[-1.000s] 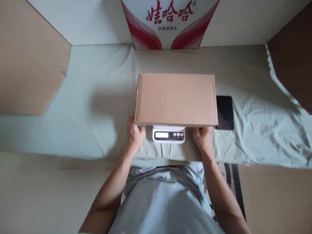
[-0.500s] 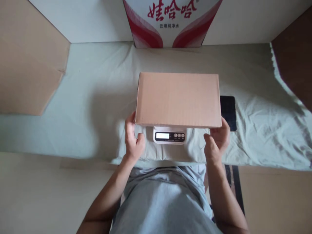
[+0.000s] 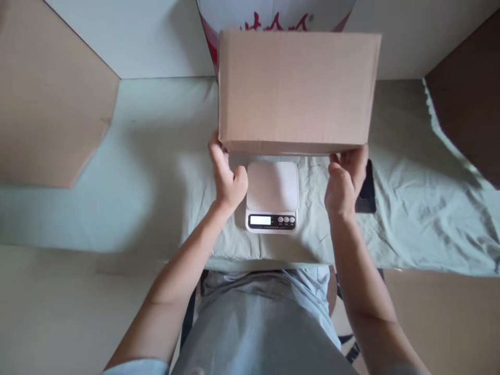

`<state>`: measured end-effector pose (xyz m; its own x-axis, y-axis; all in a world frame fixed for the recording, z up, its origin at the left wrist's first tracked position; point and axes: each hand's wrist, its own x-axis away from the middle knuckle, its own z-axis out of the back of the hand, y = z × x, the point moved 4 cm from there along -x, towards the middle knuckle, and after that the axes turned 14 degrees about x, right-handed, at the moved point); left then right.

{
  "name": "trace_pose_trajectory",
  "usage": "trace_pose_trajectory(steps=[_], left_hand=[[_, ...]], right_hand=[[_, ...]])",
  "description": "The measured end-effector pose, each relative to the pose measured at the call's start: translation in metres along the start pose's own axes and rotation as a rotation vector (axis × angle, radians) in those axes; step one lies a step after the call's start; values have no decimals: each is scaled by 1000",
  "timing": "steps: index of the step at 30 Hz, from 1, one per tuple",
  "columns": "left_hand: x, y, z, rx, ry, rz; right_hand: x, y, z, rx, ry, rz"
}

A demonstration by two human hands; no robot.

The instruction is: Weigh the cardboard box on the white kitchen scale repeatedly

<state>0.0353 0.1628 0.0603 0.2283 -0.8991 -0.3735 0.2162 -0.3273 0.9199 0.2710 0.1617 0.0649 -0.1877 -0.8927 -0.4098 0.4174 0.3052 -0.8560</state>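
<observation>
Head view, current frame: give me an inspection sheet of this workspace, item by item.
Surface: wrinkled pale green cloth.
Main things: cardboard box held up off the white scale; scale display lit, reading illegible.
Clutter: dark phone, partly hidden by the right hand.
Grips: left hand and right hand hold the box near its two near corners.
Cables: nothing seen.
Surroundings: brown panels left and right; printed panel behind the box.

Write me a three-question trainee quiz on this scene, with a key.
1. True or false: the cardboard box is held clear of the white scale.
2. Which is nearer the black phone: the left hand or the right hand?
3. Fill in: beside its lit display, the scale has ____ round buttons.

Key: 1. True. 2. The right hand. 3. Three.
</observation>
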Motion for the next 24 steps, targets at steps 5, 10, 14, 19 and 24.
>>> trace_pose_trajectory(steps=[5,10,14,19,24], left_hand=[[-7,-46,-5,31,-4,26],[-8,-75,-1,1,-6,90],[-9,-85,2,-28,-14,116],[-5,-87,12,-100,-23,128],[3,-100,19,-133,5,172]], right_hand=[[-9,21,-17,2,-88,-19],[-7,28,-21,28,-170,-44],[-7,43,-24,2,-180,-60],[2,75,-20,65,-58,-154],[12,97,-15,120,14,-224]])
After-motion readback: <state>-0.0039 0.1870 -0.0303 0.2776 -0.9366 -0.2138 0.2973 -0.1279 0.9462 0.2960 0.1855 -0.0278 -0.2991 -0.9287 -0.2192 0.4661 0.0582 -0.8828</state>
